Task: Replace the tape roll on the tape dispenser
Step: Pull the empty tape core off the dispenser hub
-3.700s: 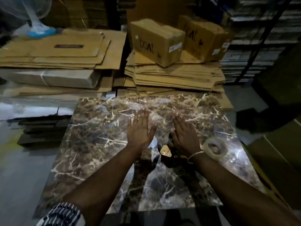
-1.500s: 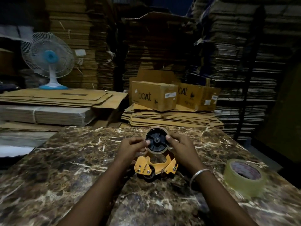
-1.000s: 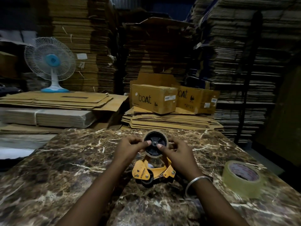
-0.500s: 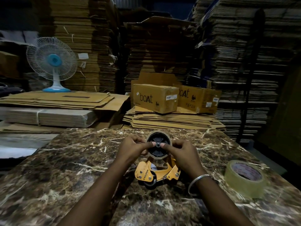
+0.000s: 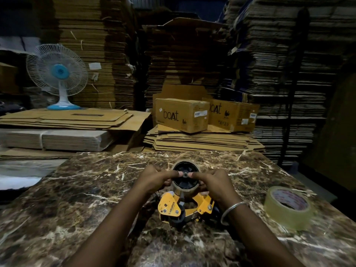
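Note:
A yellow tape dispenser stands on the marble table, its black wheel facing me. A thin brown cardboard core rings that wheel. My left hand grips the core's left side and my right hand grips its right side. Both thumbs press on the wheel's hub from either side. A full roll of clear tape lies flat on the table to the right, apart from my hands.
Two "boat" cartons sit on flat cardboard sheets just behind the table. A white and blue fan stands at the back left on more flattened cardboard. Tall stacks of cardboard fill the background.
My hands lifted from the flat tabletop and took hold of the dispenser's wheel. Over the last second my thumbs slid inward from the rim to the hub. The view tilted up.

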`<state>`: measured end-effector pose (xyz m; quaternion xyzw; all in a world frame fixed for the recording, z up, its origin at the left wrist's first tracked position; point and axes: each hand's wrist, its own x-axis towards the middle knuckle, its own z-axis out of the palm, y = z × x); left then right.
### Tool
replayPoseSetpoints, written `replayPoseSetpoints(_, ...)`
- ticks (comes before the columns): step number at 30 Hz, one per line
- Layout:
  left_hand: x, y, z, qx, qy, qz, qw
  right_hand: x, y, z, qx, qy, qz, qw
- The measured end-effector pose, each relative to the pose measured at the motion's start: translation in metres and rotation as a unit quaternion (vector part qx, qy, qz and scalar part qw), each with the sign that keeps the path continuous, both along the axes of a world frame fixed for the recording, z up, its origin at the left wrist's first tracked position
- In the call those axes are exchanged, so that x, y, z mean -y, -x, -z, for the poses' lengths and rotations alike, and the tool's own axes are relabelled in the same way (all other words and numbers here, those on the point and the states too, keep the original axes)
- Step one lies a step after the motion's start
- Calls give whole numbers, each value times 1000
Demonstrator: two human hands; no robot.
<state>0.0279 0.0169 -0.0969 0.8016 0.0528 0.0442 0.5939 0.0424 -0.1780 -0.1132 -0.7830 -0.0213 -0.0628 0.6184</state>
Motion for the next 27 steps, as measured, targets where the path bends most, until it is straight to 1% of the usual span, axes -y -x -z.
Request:
replayPoseSetpoints(3, 3, -2, 2, 16, -26, -24, 999, -3, 1, -1, 24, 31, 5, 999)
replayPoseSetpoints(6, 5, -4, 5, 13, -17, -24, 999, -2, -2, 0, 12, 41, 9, 999)
replayPoseSetpoints(9, 6, -9, 11, -3, -9, -31, 999, -5, -3, 0, -5, 82, 15, 997)
replayPoseSetpoints(12, 9, -17, 17, -40, -22, -42, 998, -10, -10, -1, -29, 128, 22, 991)
replayPoseSetpoints(14, 11, -22, 19, -62, -13, -57, 996, -11, -17, -1, -50, 145, 14, 988)
replayPoseSetpoints(16, 10, -27, 21, -85, -1, -68, 994, -10, -23, -2, -70, 142, 9, 987)
replayPoseSetpoints(19, 9, -32, 22, -104, 4, -58, 993, -10, -28, -2, -94, 135, 2, 986)
replayPoseSetpoints(27, 5, -46, 22, -139, 27, -14, 990, -13, -32, -4, -103, 145, -3, 984)
